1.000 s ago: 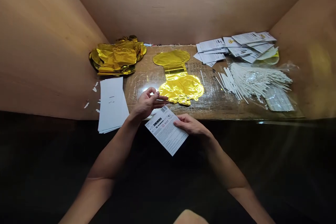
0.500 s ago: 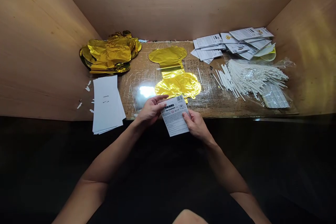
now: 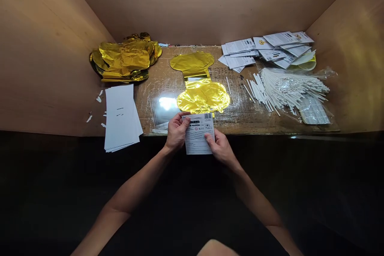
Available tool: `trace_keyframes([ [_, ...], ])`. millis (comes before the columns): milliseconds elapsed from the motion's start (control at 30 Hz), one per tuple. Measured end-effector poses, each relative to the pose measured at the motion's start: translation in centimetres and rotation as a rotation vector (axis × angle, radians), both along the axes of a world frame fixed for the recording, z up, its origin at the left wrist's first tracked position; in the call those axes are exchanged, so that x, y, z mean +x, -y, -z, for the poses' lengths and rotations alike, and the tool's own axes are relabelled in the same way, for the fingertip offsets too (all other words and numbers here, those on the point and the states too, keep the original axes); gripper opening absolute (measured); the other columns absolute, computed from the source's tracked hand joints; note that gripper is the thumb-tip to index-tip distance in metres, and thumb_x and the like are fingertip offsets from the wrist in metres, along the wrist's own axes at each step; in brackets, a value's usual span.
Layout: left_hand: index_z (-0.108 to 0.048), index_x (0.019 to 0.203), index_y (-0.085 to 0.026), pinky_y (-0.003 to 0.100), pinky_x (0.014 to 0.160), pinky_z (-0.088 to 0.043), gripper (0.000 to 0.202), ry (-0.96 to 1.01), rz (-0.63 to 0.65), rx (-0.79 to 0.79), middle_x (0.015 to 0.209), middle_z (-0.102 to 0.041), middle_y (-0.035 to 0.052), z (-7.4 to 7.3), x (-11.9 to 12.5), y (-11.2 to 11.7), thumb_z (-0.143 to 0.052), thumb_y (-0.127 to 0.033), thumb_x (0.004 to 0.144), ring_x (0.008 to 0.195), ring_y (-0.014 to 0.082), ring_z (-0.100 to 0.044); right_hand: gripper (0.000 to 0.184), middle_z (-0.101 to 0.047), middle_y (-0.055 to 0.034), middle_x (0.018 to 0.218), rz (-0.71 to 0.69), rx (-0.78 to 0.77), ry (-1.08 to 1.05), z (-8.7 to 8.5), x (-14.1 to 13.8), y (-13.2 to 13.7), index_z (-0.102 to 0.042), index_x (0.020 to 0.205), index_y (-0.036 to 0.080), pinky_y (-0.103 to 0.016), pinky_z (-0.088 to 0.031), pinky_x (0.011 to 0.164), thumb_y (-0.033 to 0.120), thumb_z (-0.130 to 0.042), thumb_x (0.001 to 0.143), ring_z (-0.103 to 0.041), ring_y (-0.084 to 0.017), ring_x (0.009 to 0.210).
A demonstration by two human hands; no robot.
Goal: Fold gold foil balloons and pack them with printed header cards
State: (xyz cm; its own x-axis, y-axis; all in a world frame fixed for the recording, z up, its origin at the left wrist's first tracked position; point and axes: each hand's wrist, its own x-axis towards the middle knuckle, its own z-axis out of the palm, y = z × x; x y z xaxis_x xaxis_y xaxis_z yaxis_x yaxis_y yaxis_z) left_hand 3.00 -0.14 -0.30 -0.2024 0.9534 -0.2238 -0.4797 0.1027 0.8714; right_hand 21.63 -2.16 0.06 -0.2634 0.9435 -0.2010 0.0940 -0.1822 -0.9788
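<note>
The left hand (image 3: 177, 131) and right hand (image 3: 222, 148) are clamping a printed white rectangular card (image 3: 198, 142)—its long axis pointing toward the lobed gold foil sheet (image 3: 204, 95).

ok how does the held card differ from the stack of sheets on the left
The card is held between the left hand and right hand, while the stack of sheets lies on the cardboard surface, jutting past its front edge. The card's visible face carries dense print and a barcode; the stack's top face is mostly blank. The card looks shorter than the stack. Both are white.
</note>
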Motion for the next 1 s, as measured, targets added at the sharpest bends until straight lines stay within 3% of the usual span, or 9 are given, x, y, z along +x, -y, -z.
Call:
trace_keyframes([
  [133, -0.067, 0.112, -0.017, 0.038, 0.078, -0.066, 0.052, 0.011, 0.094, 0.009, 0.099, -0.083, 0.0086, -0.5, -0.1, 0.3, -0.095, -0.042, 0.076, 0.080, 0.0214, -0.079, 0.038, -0.079, -0.0079, 0.109, -0.036, -0.006, -0.171, -0.8, 0.5, -1.6, -0.063, 0.118, 0.023, -0.038, -0.065, 0.082, 0.054, -0.069, 0.099, -0.077, -0.026, 0.093],
  [233, -0.066, 0.116, -0.019, 0.041, 0.086, -0.066, 0.055, 0.014, 0.027, 0.021, 0.117, -0.082, 0.0121, -0.4, 0.2, 0.6, -0.096, -0.039, 0.075, 0.095, 0.0246, -0.080, 0.040, -0.078, -0.0084, 0.110, -0.006, 0.022, -0.171, -1.1, 0.0, -1.4, -0.060, 0.124, 0.024, -0.037, -0.065, 0.079, 0.054, -0.069, 0.098, -0.078, -0.025, 0.090],
  [367, -0.068, 0.118, -0.019, 0.042, 0.087, -0.066, 0.056, -0.002, -0.078, 0.032, 0.112, -0.083, 0.0107, 0.1, 0.5, 0.8, -0.097, -0.037, 0.073, 0.096, 0.0252, -0.081, 0.054, -0.079, -0.0064, 0.100, 0.051, 0.025, -0.096, -0.9, -0.7, -0.3, -0.050, 0.142, 0.026, -0.040, -0.065, 0.074, 0.050, -0.070, 0.097, -0.077, -0.025, 0.080],
  [467, -0.069, 0.119, -0.020, 0.042, 0.092, -0.065, 0.056, -0.024, -0.140, 0.056, 0.113, -0.083, 0.0102, 0.5, 0.7, 0.8, -0.097, -0.039, 0.074, 0.099, 0.0252, -0.081, 0.062, -0.078, -0.0068, 0.109, 0.069, 0.084, -0.049, -0.4, -1.1, 0.0, -0.045, 0.146, 0.027, -0.043, -0.065, 0.087, 0.043, -0.075, 0.095, -0.077, -0.026, 0.093],
  [567, -0.071, 0.119, -0.020, 0.042, 0.092, -0.064, 0.054, -0.048, -0.163, 0.063, 0.113, -0.083, 0.0104, 0.6, 0.9, 0.8, -0.095, -0.043, 0.077, 0.098, 0.0253, -0.081, 0.056, -0.073, -0.0097, 0.125, 0.123, 0.170, -0.028, 0.1, -1.7, 0.2, -0.048, 0.143, 0.026, -0.043, -0.061, 0.100, 0.038, -0.074, 0.095, -0.074, -0.026, 0.109],
  [733, -0.073, 0.110, -0.020, 0.036, 0.083, -0.064, 0.043, -0.062, -0.155, 0.045, 0.101, -0.084, 0.0078, 0.5, 1.1, 2.0, -0.091, -0.046, 0.082, 0.088, 0.0230, -0.080, 0.053, -0.068, -0.0117, 0.135, 0.210, 0.151, -0.099, 0.2, -2.5, 0.8, -0.048, 0.143, 0.025, -0.044, -0.059, 0.106, 0.039, -0.071, 0.098, -0.071, -0.026, 0.119],
  [867, -0.074, 0.104, -0.020, 0.034, 0.079, -0.063, 0.042, -0.007, -0.015, -0.002, 0.096, -0.083, 0.0066, -0.2, 0.7, 3.0, -0.095, -0.043, 0.077, 0.082, 0.0213, -0.078, 0.062, -0.069, -0.0119, 0.134, 0.146, 0.074, -0.144, -0.5, -1.7, 0.5, -0.043, 0.149, 0.027, -0.046, -0.062, 0.102, 0.042, -0.073, 0.097, -0.072, -0.028, 0.118],
  [1000, -0.077, 0.103, -0.015, 0.038, 0.083, -0.062, 0.049, 0.184, 0.179, -0.078, 0.098, -0.082, 0.0105, -1.9, -0.2, 1.4, -0.099, -0.043, 0.069, 0.084, 0.0236, -0.077, 0.070, -0.074, -0.0110, 0.127, -0.012, 0.018, -0.146, -0.8, -0.2, -0.6, -0.047, 0.149, 0.028, -0.041, -0.067, 0.087, 0.044, -0.083, 0.090, -0.076, -0.028, 0.107],
])
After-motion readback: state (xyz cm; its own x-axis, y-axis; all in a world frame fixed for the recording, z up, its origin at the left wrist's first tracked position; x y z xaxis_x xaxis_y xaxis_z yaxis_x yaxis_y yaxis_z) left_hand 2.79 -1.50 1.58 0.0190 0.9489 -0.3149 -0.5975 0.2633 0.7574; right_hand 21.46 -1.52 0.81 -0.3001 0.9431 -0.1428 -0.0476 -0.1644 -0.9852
